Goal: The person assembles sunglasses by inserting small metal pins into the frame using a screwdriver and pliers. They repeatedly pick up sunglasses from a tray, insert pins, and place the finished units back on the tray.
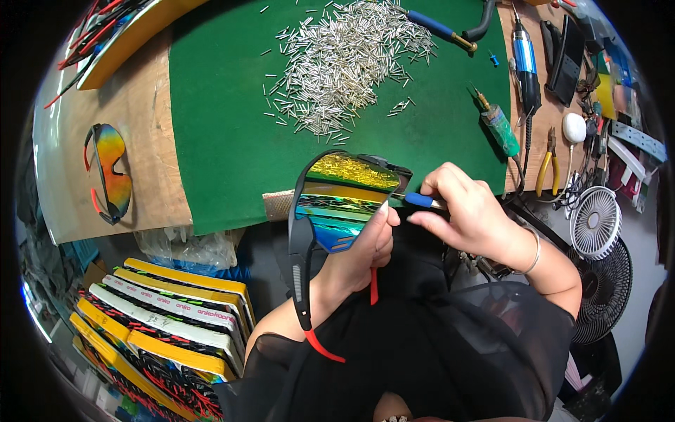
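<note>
Left hand grips mirrored sports sunglasses over desk front edge. Right hand pinches blue-handled screwdriver, tip at the glasses' hinge. Metal pins heaped on green mat.

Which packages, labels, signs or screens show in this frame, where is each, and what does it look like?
Stack of flat rectangular cardboard boxes: lower left, below the bench edge; yellow, white and black with red patterning, printed bands along their edges.
Clear crumpled plastic bags: just above the boxes, under the green mat's front edge.
No signs or screens can be made out; the cluttered right edge is too small to tell.
</note>
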Action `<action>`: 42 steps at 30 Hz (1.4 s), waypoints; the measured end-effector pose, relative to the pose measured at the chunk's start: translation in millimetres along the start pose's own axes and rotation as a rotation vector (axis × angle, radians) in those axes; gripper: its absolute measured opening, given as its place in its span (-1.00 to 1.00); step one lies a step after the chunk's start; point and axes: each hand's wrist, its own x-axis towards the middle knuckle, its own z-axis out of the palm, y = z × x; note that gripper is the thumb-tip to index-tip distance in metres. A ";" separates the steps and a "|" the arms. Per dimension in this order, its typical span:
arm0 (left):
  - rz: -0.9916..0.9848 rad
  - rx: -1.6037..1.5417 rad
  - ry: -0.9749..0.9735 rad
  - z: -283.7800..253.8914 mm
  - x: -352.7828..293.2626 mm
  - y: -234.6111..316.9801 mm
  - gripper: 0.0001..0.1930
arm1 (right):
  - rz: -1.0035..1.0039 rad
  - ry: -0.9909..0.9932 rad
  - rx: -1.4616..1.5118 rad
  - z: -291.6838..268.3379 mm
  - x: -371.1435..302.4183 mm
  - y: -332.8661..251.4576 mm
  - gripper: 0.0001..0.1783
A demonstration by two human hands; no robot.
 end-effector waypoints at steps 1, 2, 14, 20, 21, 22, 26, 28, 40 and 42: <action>-0.006 -0.002 -0.003 0.2 0.1 1.2 -0.71 | 0.017 0.025 0.035 1.1 -0.3 -0.9 -0.67; -0.012 -0.007 -0.003 0.4 0.2 1.1 -0.71 | 0.050 0.012 0.053 2.5 0.3 1.0 -0.68; -0.011 -0.012 -0.001 -0.6 0.8 -1.4 -0.71 | 0.072 -0.183 -0.033 -6.0 2.7 2.1 -0.67; -0.005 -0.026 -0.030 -2.3 0.0 -0.2 -0.72 | 0.077 -0.061 0.139 -4.1 1.6 -5.4 -0.73; -0.003 -0.027 -0.037 -2.6 -0.1 -0.7 -0.72 | 0.104 -0.145 0.068 -6.6 2.4 -4.9 -0.73; -0.004 -0.016 -0.042 -2.7 0.7 -0.8 -0.72 | 0.131 -0.228 -0.003 -9.3 2.8 -3.1 -0.71; 0.001 -0.018 -0.052 -3.7 1.3 -1.5 -0.72 | 0.038 -0.104 -0.010 -5.7 -0.5 -3.3 -0.72; -0.001 -0.029 -0.049 -4.1 1.5 -0.8 -0.71 | 0.042 -0.030 0.062 -4.7 0.1 -6.5 -0.72; 0.014 -0.021 -0.069 -5.8 2.0 -1.8 -0.71 | 0.082 -0.157 0.057 -9.2 3.0 -5.6 -0.70; 0.014 -0.016 -0.069 -5.9 1.3 -1.2 -0.71 | 0.030 -0.176 -0.098 -4.9 -0.2 2.9 -0.71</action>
